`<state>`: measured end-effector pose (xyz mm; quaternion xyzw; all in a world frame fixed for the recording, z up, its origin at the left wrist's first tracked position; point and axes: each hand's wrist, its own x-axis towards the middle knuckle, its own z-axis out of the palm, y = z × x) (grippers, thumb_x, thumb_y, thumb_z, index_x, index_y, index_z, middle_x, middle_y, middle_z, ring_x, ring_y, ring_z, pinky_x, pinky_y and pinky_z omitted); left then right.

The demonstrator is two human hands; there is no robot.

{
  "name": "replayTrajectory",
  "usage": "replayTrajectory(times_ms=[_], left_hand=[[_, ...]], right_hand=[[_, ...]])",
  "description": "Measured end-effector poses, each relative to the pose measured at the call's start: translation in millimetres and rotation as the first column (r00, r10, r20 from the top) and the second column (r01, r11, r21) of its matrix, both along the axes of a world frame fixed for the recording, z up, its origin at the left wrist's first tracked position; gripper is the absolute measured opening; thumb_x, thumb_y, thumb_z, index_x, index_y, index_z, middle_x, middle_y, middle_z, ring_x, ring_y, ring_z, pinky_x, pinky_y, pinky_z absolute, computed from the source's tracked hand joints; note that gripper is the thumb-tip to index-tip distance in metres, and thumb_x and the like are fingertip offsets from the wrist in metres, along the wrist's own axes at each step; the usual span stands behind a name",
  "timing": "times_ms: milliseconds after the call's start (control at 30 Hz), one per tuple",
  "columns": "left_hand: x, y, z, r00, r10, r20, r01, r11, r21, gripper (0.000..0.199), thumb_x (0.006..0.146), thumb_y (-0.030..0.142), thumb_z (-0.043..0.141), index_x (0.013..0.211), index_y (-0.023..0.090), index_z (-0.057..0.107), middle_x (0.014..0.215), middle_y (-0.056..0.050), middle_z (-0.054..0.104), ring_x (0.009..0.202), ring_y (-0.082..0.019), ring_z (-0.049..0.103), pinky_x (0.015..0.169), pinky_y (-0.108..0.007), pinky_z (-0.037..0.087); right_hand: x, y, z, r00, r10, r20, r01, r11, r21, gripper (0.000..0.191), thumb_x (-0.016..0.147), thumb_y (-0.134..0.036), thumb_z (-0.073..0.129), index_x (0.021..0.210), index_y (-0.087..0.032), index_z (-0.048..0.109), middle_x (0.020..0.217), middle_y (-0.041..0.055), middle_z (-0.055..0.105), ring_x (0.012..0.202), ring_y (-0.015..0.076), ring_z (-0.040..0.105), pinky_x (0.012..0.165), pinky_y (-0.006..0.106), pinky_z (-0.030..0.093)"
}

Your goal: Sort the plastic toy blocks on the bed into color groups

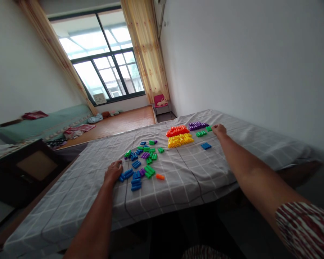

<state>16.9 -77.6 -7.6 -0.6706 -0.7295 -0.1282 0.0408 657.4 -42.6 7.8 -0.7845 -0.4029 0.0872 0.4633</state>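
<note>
My right hand (219,130) is closed at the far right of the pieces, its fingertips on a green piece (208,128). Beside it lie a short green row (201,133), a purple stack (198,126) and a few blue pieces (206,146). Red pieces (177,131) and yellow pieces (180,140) form neat piles further left. My left hand (113,171) rests on the cloth at the left edge of a loose mix of blue (136,164), green (149,171) and purple pieces (145,155); its fingers are bent and partly hidden. One orange piece (160,177) lies apart near the front.
A grey checked cloth (178,190) covers the table. A white wall (232,64) runs along the right. Behind are a wooden platform (124,120), a pink chair (159,100) and a curtained window (108,57). A dark cabinet (21,172) stands at left.
</note>
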Motion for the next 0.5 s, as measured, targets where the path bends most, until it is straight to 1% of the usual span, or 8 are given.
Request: replayTrajectory(times_ms=[100, 167, 267, 367, 500], left_hand=[[-2, -2, -1.3, 1.0, -0.013, 0.02, 0.013, 1.0, 0.009, 0.042, 0.087, 0.032, 0.04, 0.122, 0.023, 0.061, 0.135, -0.009, 0.056, 0.121, -0.025, 0.054, 0.098, -0.038, 0.045], [-3, -1, -0.7, 1.0, -0.009, 0.03, 0.008, 1.0, 0.009, 0.042, 0.086, 0.031, 0.041, 0.121, 0.023, 0.062, 0.134, -0.008, 0.057, 0.121, -0.024, 0.054, 0.098, -0.037, 0.045], [-5, 0, -1.2, 0.999, -0.011, 0.033, 0.011, 1.0, 0.014, 0.041, 0.086, 0.032, 0.042, 0.121, 0.023, 0.062, 0.133, -0.007, 0.058, 0.121, -0.024, 0.054, 0.098, -0.035, 0.045], [-8, 2, -3.9, 0.999, -0.029, 0.037, 0.029, 0.999, 0.016, 0.041, 0.087, 0.032, 0.042, 0.121, 0.024, 0.062, 0.134, -0.006, 0.057, 0.122, -0.023, 0.054, 0.099, -0.035, 0.045], [-9, 2, -5.0, 0.998, -0.032, 0.053, 0.031, 0.999, 0.018, 0.04, 0.087, 0.033, 0.041, 0.121, 0.024, 0.062, 0.133, -0.006, 0.058, 0.121, -0.022, 0.054, 0.099, -0.033, 0.045]], right_hand=[[-1, 4, -10.8, 0.99, -0.098, 0.101, 0.108, 0.99, -0.093, 0.014, 0.076, -0.026, 0.063, 0.075, -0.012, 0.066, 0.075, 0.0168, 0.068, 0.074, 0.0258, 0.066, 0.067, 0.033, 0.05], [-1, 5, -19.2, 0.975, -0.115, 0.189, 0.141, 0.981, -0.13, 0.017, 0.077, -0.029, 0.063, 0.077, -0.013, 0.067, 0.079, 0.0164, 0.069, 0.076, 0.0256, 0.066, 0.069, 0.032, 0.049], [1, 3, -29.6, 0.957, -0.108, 0.271, 0.142, 0.984, -0.109, 0.02, 0.079, -0.032, 0.06, 0.083, -0.014, 0.067, 0.085, 0.0149, 0.07, 0.08, 0.0252, 0.066, 0.07, 0.032, 0.047], [1, -1, -34.5, 0.938, -0.116, 0.327, 0.15, 0.985, -0.081, 0.021, 0.082, -0.033, 0.058, 0.088, -0.015, 0.067, 0.088, 0.0144, 0.07, 0.081, 0.0249, 0.065, 0.07, 0.032, 0.046], [-2, -4, -38.2, 0.922, -0.05, 0.384, 0.102, 0.988, -0.116, 0.027, 0.086, -0.035, 0.053, 0.09, -0.014, 0.068, 0.089, 0.0164, 0.07, 0.081, 0.0254, 0.064, 0.07, 0.032, 0.045]])
